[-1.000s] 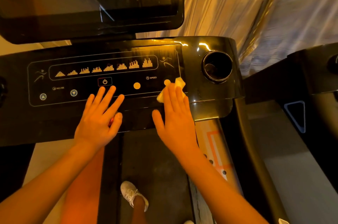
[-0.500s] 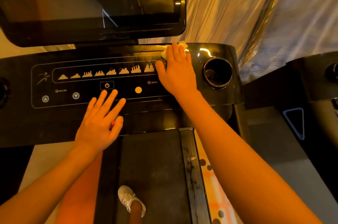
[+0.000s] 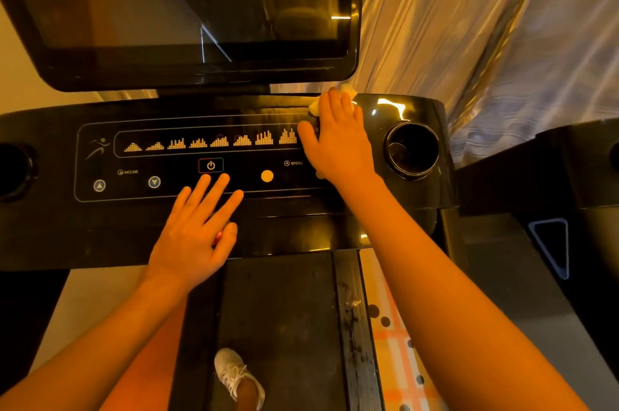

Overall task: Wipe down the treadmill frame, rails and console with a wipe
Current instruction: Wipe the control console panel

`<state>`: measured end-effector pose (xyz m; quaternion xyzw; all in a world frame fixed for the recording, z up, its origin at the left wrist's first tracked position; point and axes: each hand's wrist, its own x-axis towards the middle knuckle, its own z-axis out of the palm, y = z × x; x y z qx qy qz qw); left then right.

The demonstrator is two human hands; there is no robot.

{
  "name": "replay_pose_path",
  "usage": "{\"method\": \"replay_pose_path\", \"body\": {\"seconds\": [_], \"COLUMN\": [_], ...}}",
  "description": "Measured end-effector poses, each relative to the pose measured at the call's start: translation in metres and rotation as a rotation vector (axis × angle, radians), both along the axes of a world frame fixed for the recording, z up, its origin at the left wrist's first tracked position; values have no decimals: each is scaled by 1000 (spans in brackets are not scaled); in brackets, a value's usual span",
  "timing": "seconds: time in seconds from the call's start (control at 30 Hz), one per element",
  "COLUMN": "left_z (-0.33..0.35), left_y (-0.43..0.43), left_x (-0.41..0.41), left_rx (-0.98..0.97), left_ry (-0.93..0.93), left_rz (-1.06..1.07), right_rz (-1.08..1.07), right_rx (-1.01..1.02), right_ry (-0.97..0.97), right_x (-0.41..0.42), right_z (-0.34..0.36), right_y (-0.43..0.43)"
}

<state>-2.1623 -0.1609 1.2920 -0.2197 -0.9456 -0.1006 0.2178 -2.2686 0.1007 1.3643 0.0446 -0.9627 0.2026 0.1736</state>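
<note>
Head view, steeply down, near console (image 3: 100,229)

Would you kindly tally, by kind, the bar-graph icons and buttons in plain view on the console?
Bar-graph icons: 8
Arrow buttons: 2
Power button: 1
Yellow round button: 1
Total on the console: 12

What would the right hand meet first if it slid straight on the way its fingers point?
Probably the lower right corner of the screen, just past the far edge of the console. The right hand, pressing the wipe, points there; depth is unclear, it might pass beneath.
</note>
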Motion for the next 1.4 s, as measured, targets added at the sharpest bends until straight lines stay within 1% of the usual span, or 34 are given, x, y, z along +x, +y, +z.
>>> {"method": "replay_pose_path", "body": {"seconds": [0.07, 0.17, 0.3, 0.4, 0.53, 0.63, 0.77, 0.83, 0.9, 1.0, 1.17, 1.23, 1.3, 1.4], "left_z": [0, -1, 0, -1, -2, -2, -2, -3, -3, -3, -4, -4, -4, -3], "left_y": [0, 0, 0, 0, -1, -1, -1, -2, -2, -3, -2, -3, -2, -2], "left_x": [0, -1, 0, 0, 0, -1, -1, 0, 0, 0, -1, -1, 0, 0], "left_rx": [-2, -6, -10, -9, -8, -12, -7, -8, -7, -6, -1, 10, 16, 24], "left_ry": [1, 10, 2, 9, 8, 7, 1, 4, 7, 10, 11, 6, -1, -16], "left_rz": [-2, 1, 5, 2, -3, 0, 1, 0, 0, 0, -7, -8, -9, -9], "right_rz": [32, 61, 43, 37, 50, 73, 36, 27, 39, 51, 77, 74, 60, 44], "right_rx": [-22, 3, 67, 64, 26, 47, 36, 24, 13, -19, -51, -47, -32, -48], "right_ry": [12, 20, 15, -5, 15, 24, -8, -31, -26, -5, -153, -188, -187, -135], "right_x": [26, 57, 21, 3, 35, 49, 3, -6, 6, 53, 157, 182, 178, 135], "right_z": [-13, -33, -14, -4, -20, -31, -4, 3, -5, -27, -74, -88, -90, -69], "right_y": [-2, -2, -2, -2, -5, -2, -4, -5, -5, -3, -3, -3, -3, -2]}}
